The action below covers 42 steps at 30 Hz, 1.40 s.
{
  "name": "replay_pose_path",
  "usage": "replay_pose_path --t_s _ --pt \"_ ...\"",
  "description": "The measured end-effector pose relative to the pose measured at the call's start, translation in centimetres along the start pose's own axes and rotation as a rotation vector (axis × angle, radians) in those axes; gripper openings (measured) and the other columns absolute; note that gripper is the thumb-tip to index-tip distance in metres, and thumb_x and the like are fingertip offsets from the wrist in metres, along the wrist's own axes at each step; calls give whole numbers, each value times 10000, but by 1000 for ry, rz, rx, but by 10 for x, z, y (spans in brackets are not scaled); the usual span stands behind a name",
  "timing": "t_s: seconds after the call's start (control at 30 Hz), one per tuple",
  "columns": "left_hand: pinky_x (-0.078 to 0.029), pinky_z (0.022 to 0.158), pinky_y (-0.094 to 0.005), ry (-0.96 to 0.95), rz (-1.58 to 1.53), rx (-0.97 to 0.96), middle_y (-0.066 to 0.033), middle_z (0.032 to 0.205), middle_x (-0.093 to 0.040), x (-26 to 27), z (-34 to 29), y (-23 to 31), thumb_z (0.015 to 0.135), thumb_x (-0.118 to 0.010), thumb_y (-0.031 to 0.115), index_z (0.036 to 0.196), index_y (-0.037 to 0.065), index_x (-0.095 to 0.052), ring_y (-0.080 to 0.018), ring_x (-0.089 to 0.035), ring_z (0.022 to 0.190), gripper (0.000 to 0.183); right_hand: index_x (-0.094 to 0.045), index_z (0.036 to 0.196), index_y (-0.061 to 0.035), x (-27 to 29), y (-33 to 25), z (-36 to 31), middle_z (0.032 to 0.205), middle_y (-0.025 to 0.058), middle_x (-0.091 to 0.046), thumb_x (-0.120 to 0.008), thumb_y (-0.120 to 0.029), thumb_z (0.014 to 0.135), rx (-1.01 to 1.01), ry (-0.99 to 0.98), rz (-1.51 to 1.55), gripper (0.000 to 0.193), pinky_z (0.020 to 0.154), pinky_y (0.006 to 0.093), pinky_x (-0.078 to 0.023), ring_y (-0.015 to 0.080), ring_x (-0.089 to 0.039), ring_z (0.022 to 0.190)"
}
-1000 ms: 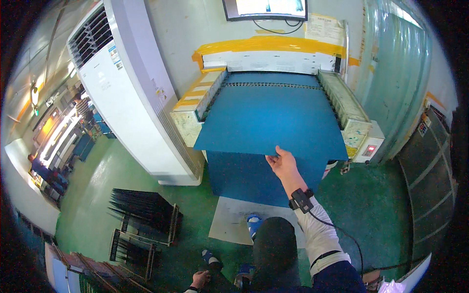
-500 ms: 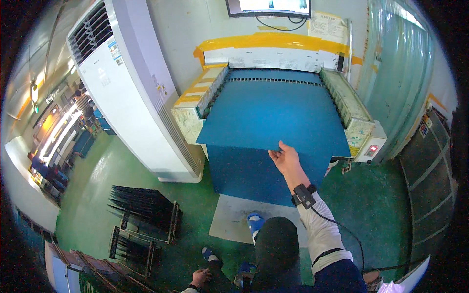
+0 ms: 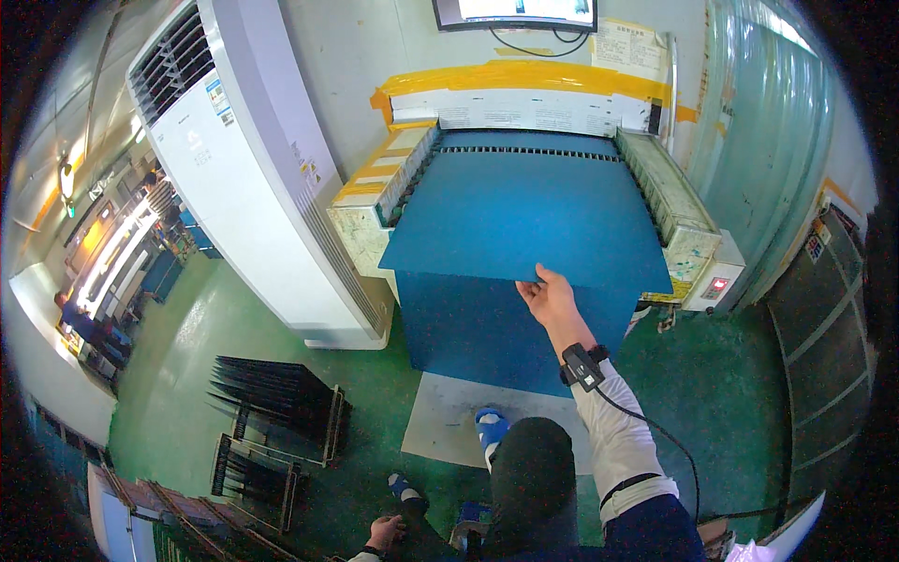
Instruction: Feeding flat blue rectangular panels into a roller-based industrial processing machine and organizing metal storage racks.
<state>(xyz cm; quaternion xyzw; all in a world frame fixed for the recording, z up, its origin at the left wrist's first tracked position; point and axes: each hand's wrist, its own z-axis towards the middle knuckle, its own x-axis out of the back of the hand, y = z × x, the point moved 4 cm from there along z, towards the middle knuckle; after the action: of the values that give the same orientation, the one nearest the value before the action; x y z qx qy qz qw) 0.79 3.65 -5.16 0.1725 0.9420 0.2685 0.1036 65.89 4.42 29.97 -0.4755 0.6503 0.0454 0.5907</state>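
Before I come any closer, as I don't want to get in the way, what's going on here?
The person's right hand grips the near edge of a blue sheet, which lies partly between two pale side rails, its front sticking out past them. The left hand is low, away from the sheet. Far to the left, two other people are in view.

I see that the sheet (image 3: 515, 215) is plain blue. The left side rail (image 3: 392, 155) is whitish with yellow bands. The floor (image 3: 178, 323) is green, the floor-standing air conditioner (image 3: 229, 178) white, the wrist device (image 3: 584, 366) black, and a distant worker's shirt (image 3: 162, 203) has dark and light stripes.
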Motion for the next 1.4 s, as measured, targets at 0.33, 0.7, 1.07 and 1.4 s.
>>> replay_pose_path --t_s 0.33,0.7,1.07,1.4 --pt "-497 494 -304 119 133 17 -158 843 -673 -4 0 2 864 -680 199 999 -32 -586 -214 -631 588 284 -484 1044 -27 -4 -8 6 1002 143 -536 -595 -137 904 -17 -11 -73 209 804 407 -513 253 -554 851" --pt "-492 499 -301 106 124 -29 -150 792 -669 6 12 -8 866 -672 175 993 -38 -592 -216 -627 586 260 -547 1004 -59 9 -19 -1 985 80 -566 -714 -176 838 33 -129 -157 263 792 430 -522 247 -600 892" --pt "-484 487 -299 65 124 -3 -125 812 -667 -4 -4 7 861 -667 149 995 -16 -608 -202 -625 585 221 -534 1111 -102 121 -109 3 1026 46 -586 -649 -86 837 316 126 -262 298 752 392 -526 199 -604 891" --pt "-516 525 -315 -20 44 27 -119 827 -665 -1 4 8 855 -679 159 1008 -29 -585 -215 -648 655 260 -582 1202 -66 212 -197 29 962 17 -594 -698 -151 742 689 462 -700 482 571 262 -380 95 -524 764"
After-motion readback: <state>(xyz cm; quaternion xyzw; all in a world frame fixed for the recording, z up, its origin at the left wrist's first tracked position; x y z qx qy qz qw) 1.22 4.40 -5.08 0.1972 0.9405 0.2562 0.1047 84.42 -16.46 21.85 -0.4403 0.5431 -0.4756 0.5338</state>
